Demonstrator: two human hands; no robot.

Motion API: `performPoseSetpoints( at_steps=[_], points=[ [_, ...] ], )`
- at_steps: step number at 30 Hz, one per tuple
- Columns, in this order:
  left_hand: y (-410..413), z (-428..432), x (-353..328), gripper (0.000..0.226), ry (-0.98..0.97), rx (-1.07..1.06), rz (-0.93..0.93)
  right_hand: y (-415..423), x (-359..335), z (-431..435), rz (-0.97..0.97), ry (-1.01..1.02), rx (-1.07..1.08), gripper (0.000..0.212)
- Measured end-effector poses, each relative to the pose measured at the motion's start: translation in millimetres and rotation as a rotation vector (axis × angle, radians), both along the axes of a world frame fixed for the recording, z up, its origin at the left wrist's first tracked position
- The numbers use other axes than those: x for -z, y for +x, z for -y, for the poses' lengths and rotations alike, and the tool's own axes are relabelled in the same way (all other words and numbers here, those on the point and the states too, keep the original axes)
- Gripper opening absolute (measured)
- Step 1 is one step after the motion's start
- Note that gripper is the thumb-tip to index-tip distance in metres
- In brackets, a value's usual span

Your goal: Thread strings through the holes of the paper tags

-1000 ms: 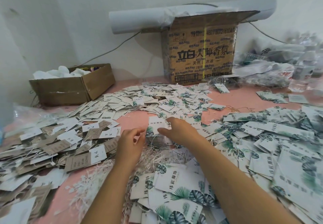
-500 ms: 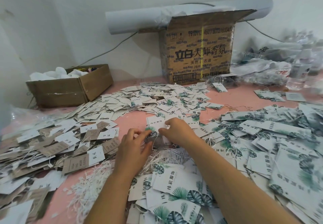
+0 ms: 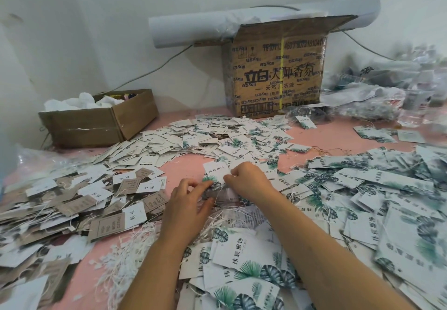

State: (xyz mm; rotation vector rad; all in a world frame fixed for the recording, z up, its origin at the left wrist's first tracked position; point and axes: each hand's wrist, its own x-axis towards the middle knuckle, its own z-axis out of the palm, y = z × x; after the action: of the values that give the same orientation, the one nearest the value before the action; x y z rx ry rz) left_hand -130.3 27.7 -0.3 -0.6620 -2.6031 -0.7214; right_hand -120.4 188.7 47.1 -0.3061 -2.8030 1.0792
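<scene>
left hand (image 3: pixel 187 204), right hand (image 3: pixel 250 180) pinch tag (image 3: pixel 216 172) | strings (image 3: pixel 225 213) underneath

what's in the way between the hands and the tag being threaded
Nothing visible does. The left hand pinches the leaf-print tag at its lower end and the right hand pinches its right edge.

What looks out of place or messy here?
No damage visible. The paper roll lies across the top of the tall carton, overhanging both sides; it might roll off. Loose white strings are strewn over the pink table. The left hand and right hand pinch one tag.
</scene>
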Motion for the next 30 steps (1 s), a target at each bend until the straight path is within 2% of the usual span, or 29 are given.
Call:
performPoseSetpoints(
  at_steps=[7,9,11,13,17,19,22,25,27,30],
  points=[
    [-0.8,-0.4,1.2,0.046,0.02,0.0,-0.002,-1.4,-4.6,2.5,-0.055,0.026,-0.02,0.011],
    [-1.2,-0.5,1.3,0.046,0.029,-0.001,-0.003,0.4,-7.1,2.8,-0.123,-0.018,0.003,0.027],
    [-0.8,-0.8,0.5,0.045,0.036,0.004,-0.017,1.1,-8.1,2.2,-0.198,-0.063,0.012,0.021],
    [-0.3,-0.9,-0.1,0.043,0.036,0.0,-0.048,1.4,-8.4,1.1,-0.234,-0.174,0.026,0.008],
    [1.1,-2.2,-2.7,0.039,0.11,-0.018,-0.088,3.2,-11.2,-1.0,-0.262,-0.395,0.01,0.011],
    [5.2,-5.3,-7.3,0.037,0.282,0.01,-0.019,6.2,-15.9,-1.4,-0.255,-0.463,-0.068,0.013],
    [9.3,-8.0,-14.6,0.028,0.712,0.089,0.216,11.4,-23.2,-4.3,-0.144,-0.514,-0.267,0.012],
    [6.5,-4.9,-17.9,0.014,1.031,0.11,0.298,17.0,-28.5,-5.6,0.005,-0.393,-0.415,0.014],
    [3.7,-2.4,-18.0,0.02,1.139,0.077,0.314,16.7,-29.7,-5.2,0.01,-0.326,-0.342,0.023],
    [1.4,-0.4,-16.3,0.021,1.213,0.033,0.344,7.1,-25.9,-12.0,-0.132,-0.152,-0.049,0.028]
  ],
)
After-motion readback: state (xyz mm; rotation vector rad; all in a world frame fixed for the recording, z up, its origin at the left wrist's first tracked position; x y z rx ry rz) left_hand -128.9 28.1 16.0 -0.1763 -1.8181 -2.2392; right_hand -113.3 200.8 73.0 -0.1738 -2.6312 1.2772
